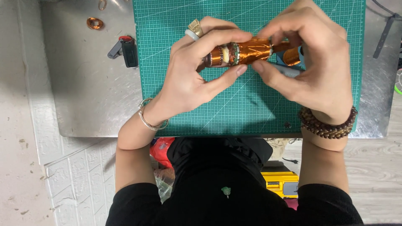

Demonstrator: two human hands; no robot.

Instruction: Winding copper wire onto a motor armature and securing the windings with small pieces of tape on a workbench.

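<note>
A copper-wound motor armature (243,53) is held level above the green cutting mat (251,109). My left hand (197,73) grips its left end, by the ringed copper collar, between thumb and fingers. My right hand (312,62) pinches its right end, thumb below and fingers over the top. A second copper coil (292,57) shows just behind my right fingers, partly hidden. There are rings on my left fingers and a bangle on my left wrist. A brown bead bracelet circles my right wrist.
The mat lies on a scratched metal tabletop (92,88). A black tool with a red tip (125,50) and a small copper wire ring (95,23) lie left of the mat. A dark strap (383,37) lies at the right. A yellow box (282,182) sits on the floor.
</note>
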